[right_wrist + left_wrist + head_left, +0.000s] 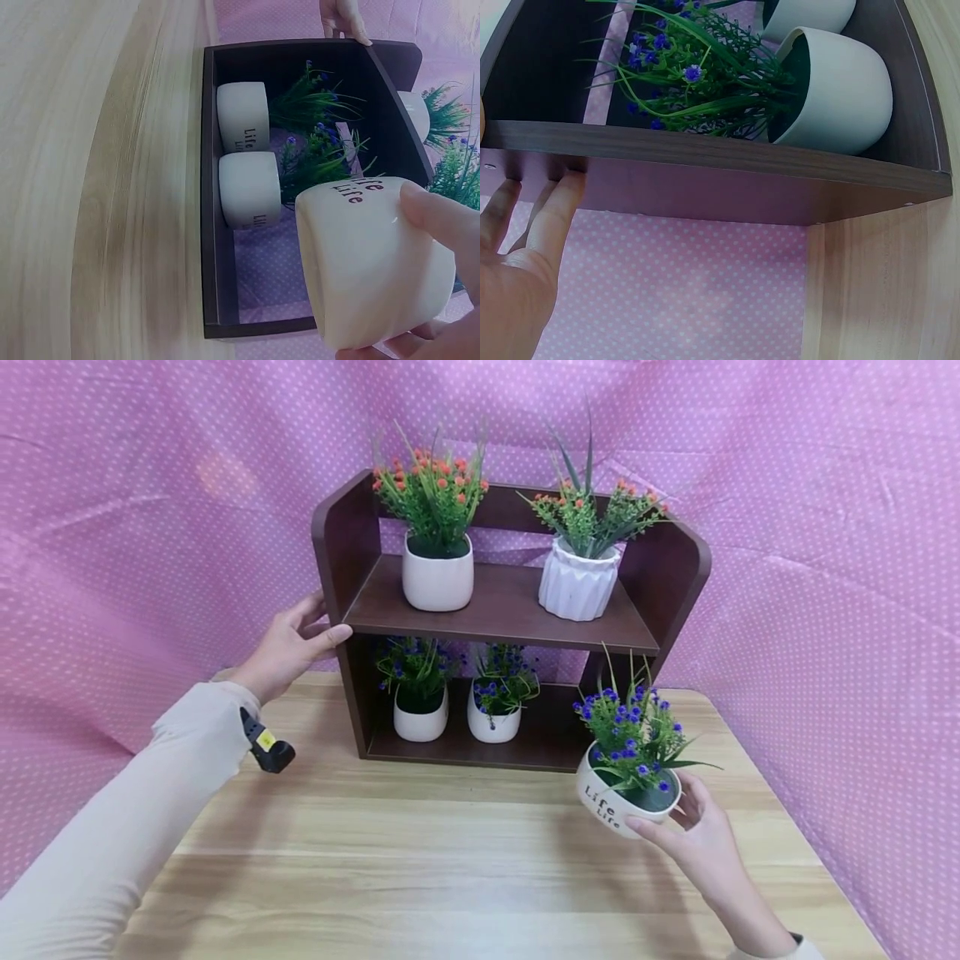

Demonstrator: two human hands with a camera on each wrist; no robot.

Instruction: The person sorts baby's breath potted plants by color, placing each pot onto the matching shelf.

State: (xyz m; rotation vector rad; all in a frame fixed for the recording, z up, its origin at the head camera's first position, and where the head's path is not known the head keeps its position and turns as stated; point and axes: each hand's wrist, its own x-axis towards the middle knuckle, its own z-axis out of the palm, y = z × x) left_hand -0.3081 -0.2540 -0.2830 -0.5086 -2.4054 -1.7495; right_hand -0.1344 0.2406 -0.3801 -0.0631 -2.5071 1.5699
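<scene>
My right hand (708, 835) grips a white pot of blue artificial flowers (628, 810), marked "Life Life", thumb on its front and fingers around its far side. The pot tilts in front of the lower right of a dark brown two-tier shelf (495, 627). At the shelf's left panel, my left hand (288, 643) holds the edge, thumb across the front and fingertips (568, 184) against the outer face. On the lower tier stand two white pots of blue flowers, the left pot (422, 722) and the middle pot (495, 724). Lettering shows on both in the right wrist view.
The upper tier carries a smooth white pot (438, 577) and a ribbed white pot (579, 581), both with orange flowers. Beneath the shelf is a light wood table (420, 860). Pink dotted cloth (825, 568) hangs behind and along both sides.
</scene>
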